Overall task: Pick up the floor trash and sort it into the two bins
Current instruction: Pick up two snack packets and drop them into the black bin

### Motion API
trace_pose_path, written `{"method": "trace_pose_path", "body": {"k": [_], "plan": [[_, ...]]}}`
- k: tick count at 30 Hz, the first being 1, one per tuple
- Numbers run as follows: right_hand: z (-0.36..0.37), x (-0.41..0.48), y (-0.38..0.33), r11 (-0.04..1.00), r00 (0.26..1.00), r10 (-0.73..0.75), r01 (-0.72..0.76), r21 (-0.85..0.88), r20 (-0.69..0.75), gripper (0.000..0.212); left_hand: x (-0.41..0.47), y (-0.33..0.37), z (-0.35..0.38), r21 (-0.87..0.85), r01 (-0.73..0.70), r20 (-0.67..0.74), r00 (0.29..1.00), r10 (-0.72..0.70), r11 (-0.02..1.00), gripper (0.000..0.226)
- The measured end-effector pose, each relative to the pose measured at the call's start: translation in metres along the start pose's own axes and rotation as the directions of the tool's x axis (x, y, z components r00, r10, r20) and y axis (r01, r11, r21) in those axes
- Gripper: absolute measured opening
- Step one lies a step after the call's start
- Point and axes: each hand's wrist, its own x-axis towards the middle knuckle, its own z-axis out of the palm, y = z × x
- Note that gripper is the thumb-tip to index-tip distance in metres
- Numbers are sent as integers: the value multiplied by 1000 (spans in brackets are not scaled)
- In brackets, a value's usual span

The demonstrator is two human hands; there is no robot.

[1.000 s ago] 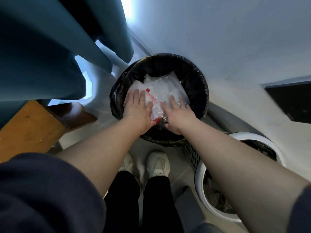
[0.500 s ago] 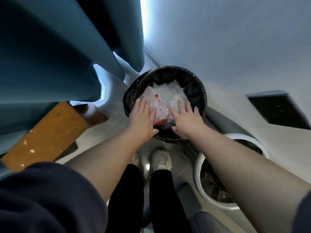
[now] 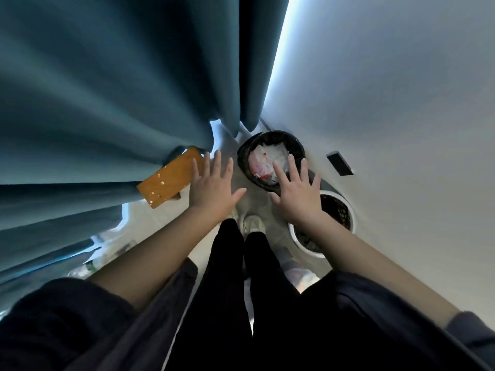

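Both hands hover palm-down with fingers spread, holding nothing: the left hand over the floor, the right hand above the rim of the black-lined bin. Clear plastic wrappers lie inside it; the white bin stands just beside.

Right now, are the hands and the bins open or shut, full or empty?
Left hand: open, fingers spread, holding nothing.
Right hand: open, holding nothing.
Black bin: uncovered, partly filled.
Plastic bags: crumpled, lying inside that bin.
White bin: uncovered, dark trash inside.
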Motion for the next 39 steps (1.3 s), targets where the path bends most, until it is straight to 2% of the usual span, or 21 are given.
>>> {"method": "trace_pose_path", "body": {"k": [6,11,15,22,28,33,39], "plan": [[-64,-82,-43,982,953,-187,189,-17,-237,72,-124,-9,-44,-188,148,-229,955,-190,971,77],[-84,-118,-87,923,886,-384,374,-88,-261,74,-198,-20,-37,-368,354,-299,831,-470,860,79],[-86,-142,-129,842,810,-539,505,-191,-231,73,-243,-37,-13,-472,507,-236,716,-658,721,77],[-62,-186,-229,678,676,-724,660,-322,-139,73,-319,-92,43,-526,647,-154,566,-810,553,79],[-6,-242,-342,576,594,-802,746,-335,-56,74,-408,-157,106,-587,702,-85,443,-893,404,82],[45,-301,-437,496,524,-851,809,-317,6,74,-494,-215,163,-590,755,-17,343,-939,286,75],[87,-339,-510,393,436,-896,866,-310,82,74,-557,-257,214,-611,776,80,255,-964,155,74]]}}
